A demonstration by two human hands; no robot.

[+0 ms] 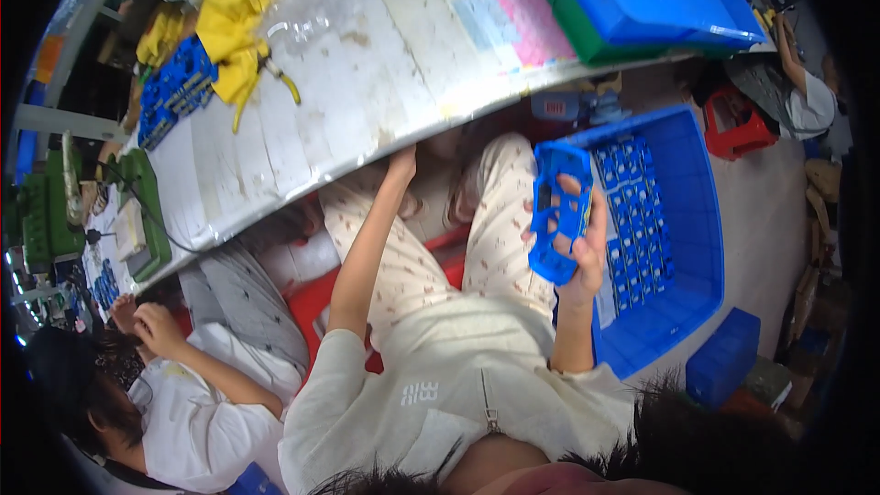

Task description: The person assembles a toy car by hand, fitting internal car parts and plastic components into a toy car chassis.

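Observation:
In my right hand (594, 252) is a blue plastic toy car shell (570, 211) with window-like cutouts, held upright above my right thigh. The fingers wrap round its right side. My left hand (401, 167) is at the front edge of the white worktable (302, 151), its fingers mostly hidden beneath that edge, so whether it holds anything does not show. Right of the shell stands a large blue bin (701, 220), where several small blue parts (632, 220) lie in rows.
On the table lie yellow cloths (229, 23), blue car shells (176, 92), clear plastic bags (321, 2) and a stack of blue and green trays (655, 0). A co-worker (211, 394) sits at my left, another person (807, 101) far right near a red stool (733, 124).

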